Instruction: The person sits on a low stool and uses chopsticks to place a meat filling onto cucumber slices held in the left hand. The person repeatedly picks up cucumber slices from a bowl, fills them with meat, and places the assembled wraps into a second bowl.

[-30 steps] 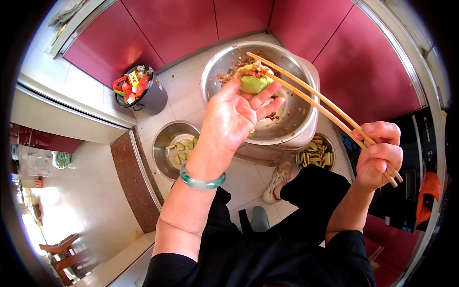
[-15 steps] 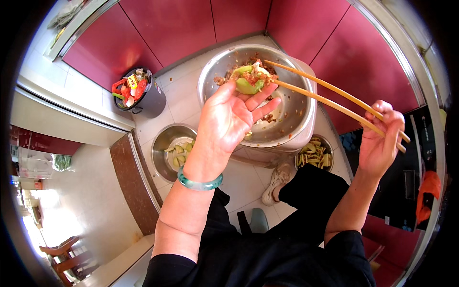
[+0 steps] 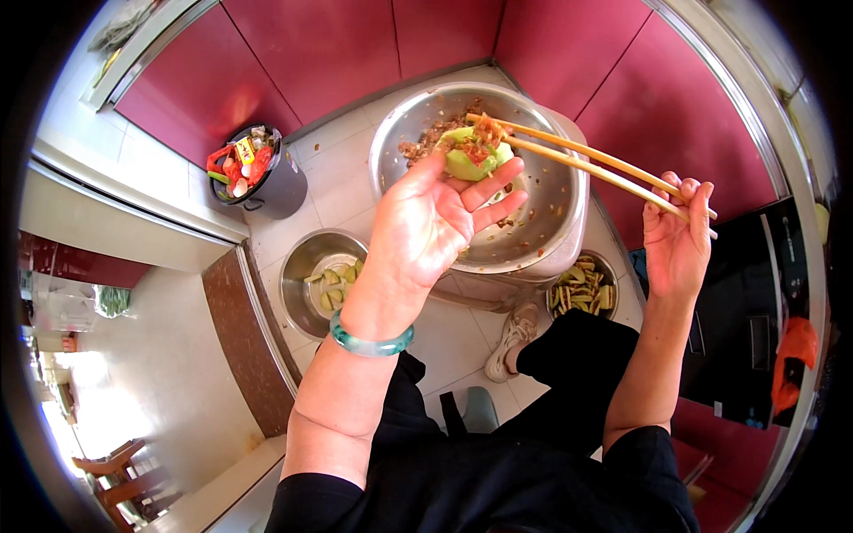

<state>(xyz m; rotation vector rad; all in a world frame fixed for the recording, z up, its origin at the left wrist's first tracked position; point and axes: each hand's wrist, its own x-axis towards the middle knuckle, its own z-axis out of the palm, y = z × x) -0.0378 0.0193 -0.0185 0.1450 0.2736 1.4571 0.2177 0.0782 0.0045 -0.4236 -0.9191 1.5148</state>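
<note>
My left hand [image 3: 422, 222], palm up, pinches a pale green vegetable piece [image 3: 478, 169] between thumb and fingers above a large steel bowl [image 3: 562, 226]. Reddish minced filling sits on the piece. In my right hand [image 3: 677, 235] are long wooden chopsticks [image 3: 604, 169], gripped near their back ends. Their tips reach the filling on the piece; one tip is partly covered by mince. More minced filling [image 3: 433, 138] lies along the far left inside of the bowl, with crumbs stuck to its wall.
A smaller steel bowl [image 3: 295, 298] with cut green pieces [image 3: 336, 286] stands left of the big one. Another bowl with several sliced pieces [image 3: 582, 291] is at the right, by my shoe [image 3: 513, 342]. A dark bin [image 3: 286, 188] stands against the red cabinets [image 3: 311, 53].
My right hand has moved left and up with the chopsticks, whose tips now lie further over the piece. More mince shows on top of it. My left hand has barely moved.
</note>
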